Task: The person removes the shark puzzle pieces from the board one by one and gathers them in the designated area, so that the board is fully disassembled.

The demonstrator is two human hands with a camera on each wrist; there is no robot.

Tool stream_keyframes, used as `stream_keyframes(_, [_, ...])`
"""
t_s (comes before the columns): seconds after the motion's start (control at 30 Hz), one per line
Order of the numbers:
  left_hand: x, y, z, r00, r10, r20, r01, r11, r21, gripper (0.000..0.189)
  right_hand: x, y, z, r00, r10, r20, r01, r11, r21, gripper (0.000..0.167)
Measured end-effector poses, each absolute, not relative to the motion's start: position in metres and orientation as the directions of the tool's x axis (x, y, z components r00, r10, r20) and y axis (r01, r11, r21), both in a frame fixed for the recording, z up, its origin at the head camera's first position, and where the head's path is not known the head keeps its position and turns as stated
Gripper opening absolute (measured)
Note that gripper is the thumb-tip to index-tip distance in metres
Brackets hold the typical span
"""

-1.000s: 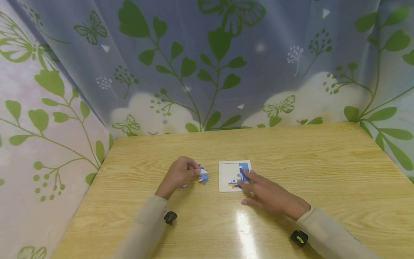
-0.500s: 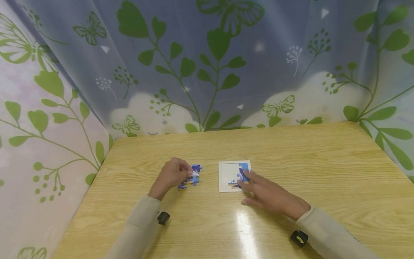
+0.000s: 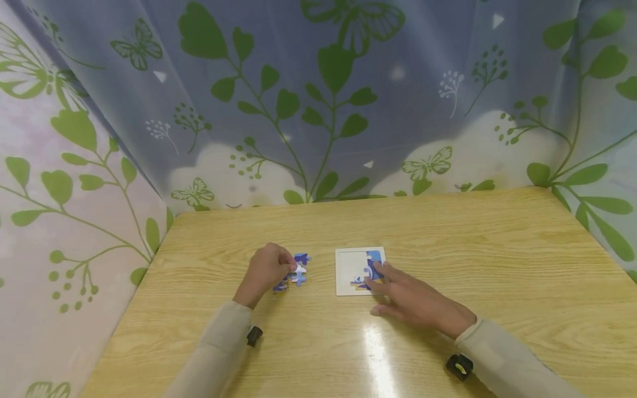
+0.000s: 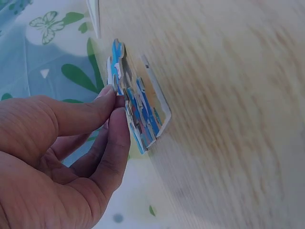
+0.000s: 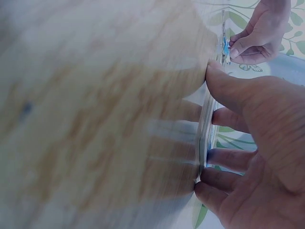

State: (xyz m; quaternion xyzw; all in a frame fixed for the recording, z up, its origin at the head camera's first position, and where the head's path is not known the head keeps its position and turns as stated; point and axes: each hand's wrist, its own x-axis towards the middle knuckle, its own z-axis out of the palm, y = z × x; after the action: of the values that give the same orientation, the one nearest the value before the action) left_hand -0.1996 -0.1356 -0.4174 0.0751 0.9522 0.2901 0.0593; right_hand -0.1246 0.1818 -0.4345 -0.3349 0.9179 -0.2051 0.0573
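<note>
My left hand (image 3: 266, 273) pinches a blue-and-white jigsaw piece (image 3: 300, 276) between thumb and fingertips, low over the left part of the table. Other loose jigsaw pieces, such as a dark blue one (image 3: 301, 258), lie around it; the left wrist view shows them close together, overlapping from that angle. To the right lies a white square puzzle tray (image 3: 350, 265), its right side and lower edge filled with fitted pieces (image 3: 375, 257). My right hand (image 3: 415, 298) rests on the tray's right side with fingers extended and spread, covering part of the picture.
The wooden table (image 3: 478, 237) carries the tray and pieces. A leaf-patterned curtain (image 3: 278, 110) hangs along its back and sides. Each wrist wears a small black device, such as the right one (image 3: 459, 366).
My left hand has drawn left, away from the tray, with the jigsaw piece, and has stayed nearly still since half a second ago. The right hand keeps its place on the tray.
</note>
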Motion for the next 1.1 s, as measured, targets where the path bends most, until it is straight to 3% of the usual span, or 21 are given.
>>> stream_keyframes(0.47, [-0.197,-0.130,-0.415,-0.982,0.181,-0.048,0.122,0.815,0.566,0.005,-0.124,0.183,-0.435,-0.764,-0.644,0.041,-0.600,0.686,-0.411,0.060])
stream_keyframes(1.1, [-0.187,-0.065,-0.422,-0.920,0.391,-0.016,0.294,0.720,0.629,0.003,-0.124,0.183,-0.433,-0.778,-0.629,0.019,-0.575,0.698,-0.427,0.060])
